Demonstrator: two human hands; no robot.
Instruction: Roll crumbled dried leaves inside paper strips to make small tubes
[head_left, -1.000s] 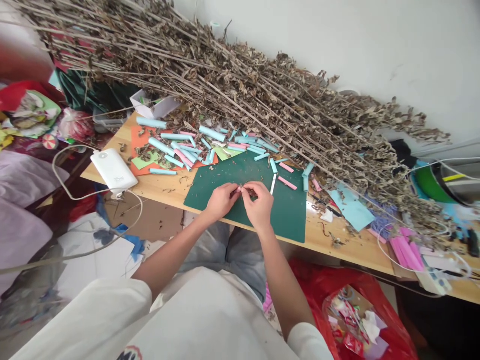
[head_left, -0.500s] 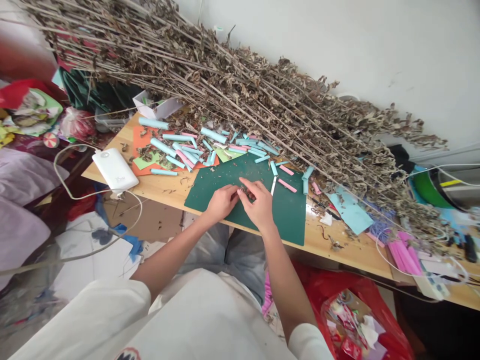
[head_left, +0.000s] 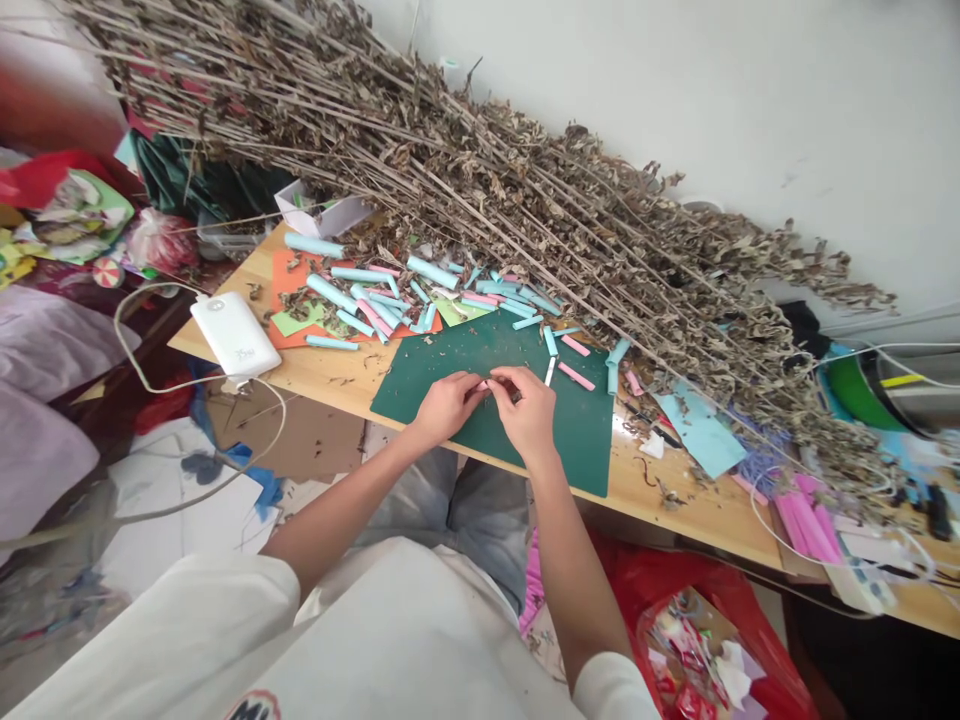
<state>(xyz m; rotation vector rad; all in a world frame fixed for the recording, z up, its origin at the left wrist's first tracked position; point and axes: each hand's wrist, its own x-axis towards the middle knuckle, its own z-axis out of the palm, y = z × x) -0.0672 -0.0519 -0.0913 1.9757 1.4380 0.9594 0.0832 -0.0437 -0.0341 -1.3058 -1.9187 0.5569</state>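
Observation:
Over the green cutting mat (head_left: 570, 440), my left hand (head_left: 448, 408) and my right hand (head_left: 525, 408) meet at their fingertips. Both are closed in a pinch. A tiny pinkish bit shows between the fingertips, too small to name. To the right of my right hand lie a pink paper roll (head_left: 576, 376) and a thin white strip (head_left: 550, 371). Beyond the mat, several blue paper rolls (head_left: 433, 272) and a few pink ones are heaped with dried leaf crumbs on orange paper (head_left: 283, 280) and green paper sheets.
A large bundle of dried leafy stalks (head_left: 480, 190) lies across the back of the wooden table (head_left: 337, 385). A white power bank (head_left: 235, 335) with a cable sits at the left edge. Blue paper (head_left: 701, 430) lies right. Below hangs a red bag (head_left: 622, 580) of scraps.
My right index finger was stretched forward and is now bent in toward the thumb. The fingertips of both hands have drawn together, and a pinkish bit shows between them.

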